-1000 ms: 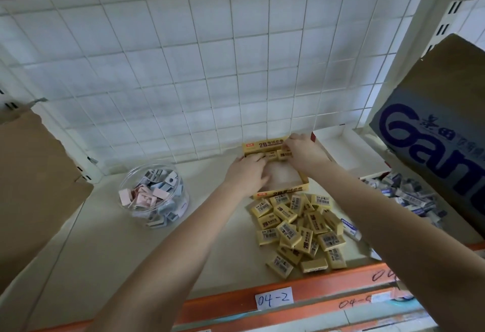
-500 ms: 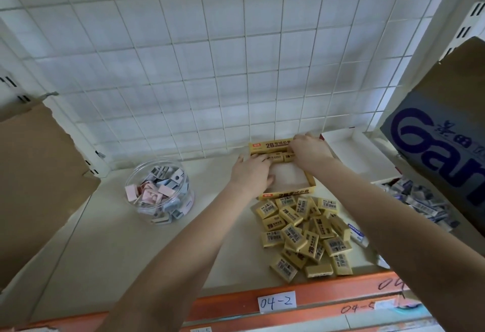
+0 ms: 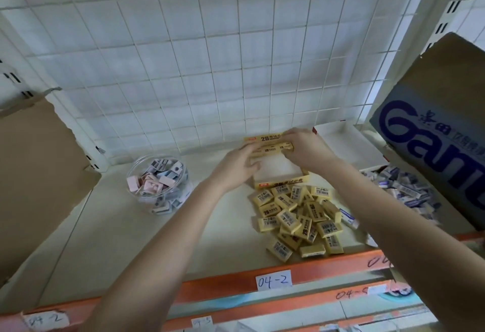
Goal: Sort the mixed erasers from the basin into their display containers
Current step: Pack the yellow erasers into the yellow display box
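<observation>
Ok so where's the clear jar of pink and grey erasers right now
Head view: the clear jar stands on the left part of the shelf, left of the left hand and the yellow display box.

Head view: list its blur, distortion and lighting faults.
Head view: wide-angle bend curves the grid and shelf edge; head view light dim and even, no hard shadows; head view centre sharp on the yellow erasers, soft on the blue erasers at right; faint glint on the jar rim.
</observation>
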Demonstrator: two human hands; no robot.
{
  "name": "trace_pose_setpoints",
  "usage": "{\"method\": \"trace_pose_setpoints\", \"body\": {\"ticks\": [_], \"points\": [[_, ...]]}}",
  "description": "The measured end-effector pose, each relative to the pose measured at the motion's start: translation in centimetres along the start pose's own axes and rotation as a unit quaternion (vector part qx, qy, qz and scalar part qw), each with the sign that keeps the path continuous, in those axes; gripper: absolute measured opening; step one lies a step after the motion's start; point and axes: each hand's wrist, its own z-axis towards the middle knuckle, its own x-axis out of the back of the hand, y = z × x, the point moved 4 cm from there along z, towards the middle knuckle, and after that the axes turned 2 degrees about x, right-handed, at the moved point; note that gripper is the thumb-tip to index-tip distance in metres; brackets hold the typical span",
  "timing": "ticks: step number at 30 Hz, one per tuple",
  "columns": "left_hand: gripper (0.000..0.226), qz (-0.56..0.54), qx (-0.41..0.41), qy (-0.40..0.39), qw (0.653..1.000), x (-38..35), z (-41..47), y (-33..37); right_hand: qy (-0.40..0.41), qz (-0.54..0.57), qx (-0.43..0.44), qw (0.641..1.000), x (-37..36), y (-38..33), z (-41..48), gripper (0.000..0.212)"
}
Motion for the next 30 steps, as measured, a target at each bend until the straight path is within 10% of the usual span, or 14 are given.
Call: {"method": "trace_pose_setpoints", "body": {"ticks": [8,30], "points": [[0.031,-0.031,0.063,-0.056,0.996,-0.7,-7.2,-0.3,-0.173,0.122,0.021,0.977,0.2,-3.2,-6.2,0.024],[0.019,-0.146,0.039,0.129,0.98,-1.9,-7.8,1.1,-0.057,0.194,0.0,0.979,-2.0,-4.4,-7.5,0.028]]}}
